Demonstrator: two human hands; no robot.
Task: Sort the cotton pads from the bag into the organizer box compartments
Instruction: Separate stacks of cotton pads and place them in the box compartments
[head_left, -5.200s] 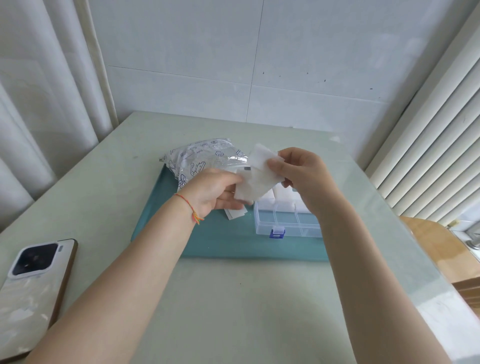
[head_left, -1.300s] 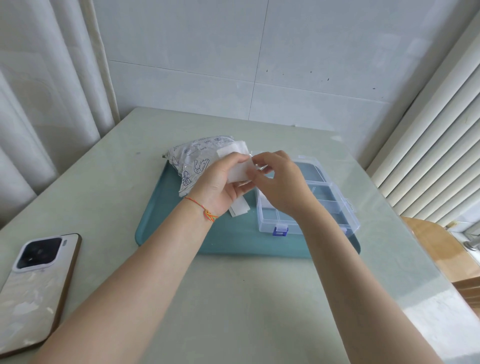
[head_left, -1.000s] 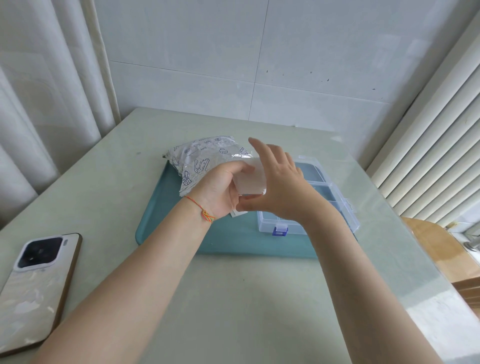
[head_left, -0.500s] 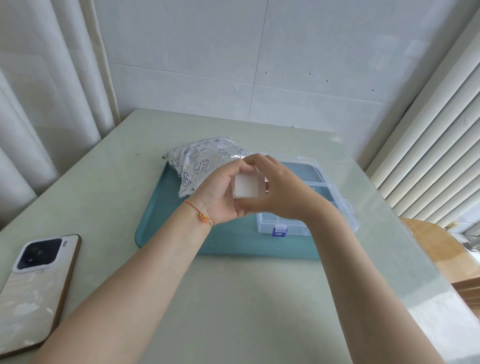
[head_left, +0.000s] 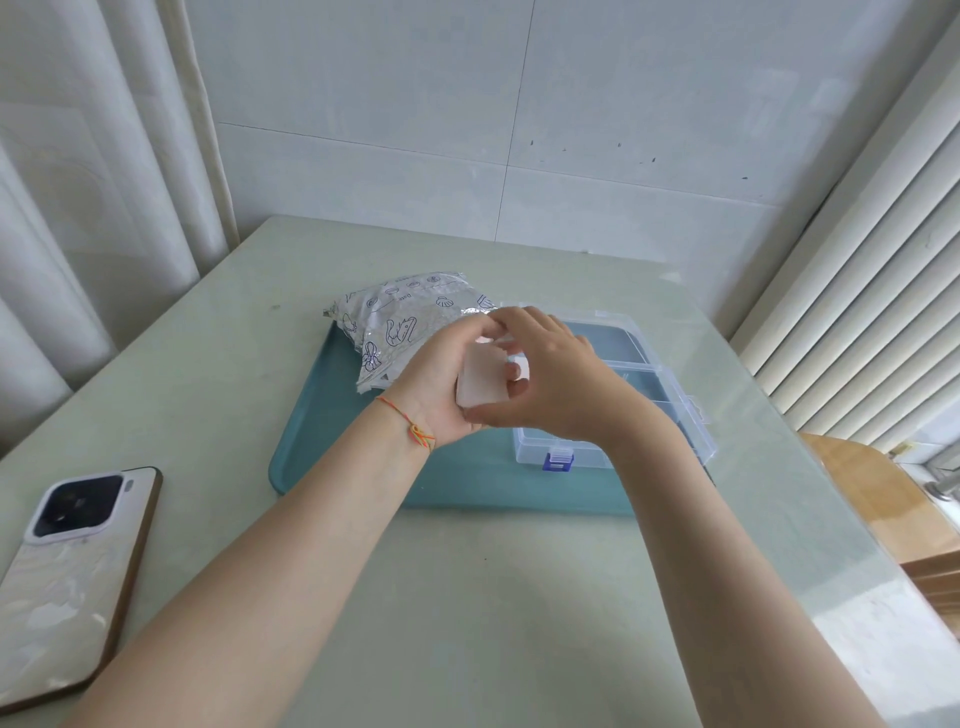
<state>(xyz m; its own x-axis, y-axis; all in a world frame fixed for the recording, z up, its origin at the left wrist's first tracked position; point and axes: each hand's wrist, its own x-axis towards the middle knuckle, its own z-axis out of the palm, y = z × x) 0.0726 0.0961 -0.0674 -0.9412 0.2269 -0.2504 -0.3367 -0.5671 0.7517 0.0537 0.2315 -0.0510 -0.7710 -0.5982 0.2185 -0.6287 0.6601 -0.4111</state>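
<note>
White wall tiles rise behind my pale green table (head_left: 519, 597), where a teal tray (head_left: 322, 426) carries a printed silver bag (head_left: 400, 317) and a clear organizer box (head_left: 670, 410) with a blue latch (head_left: 557, 461). That box lies open; the compartments I can see hold nothing, and the rest hide behind my wrist. Above the tray, between bag and box, my left hand (head_left: 441, 384) and right hand (head_left: 556, 384) both pinch a small stack of white cotton pads (head_left: 480, 382), fingers curled around its edges. A phone (head_left: 67, 577) lies face down near my left forearm.
</note>
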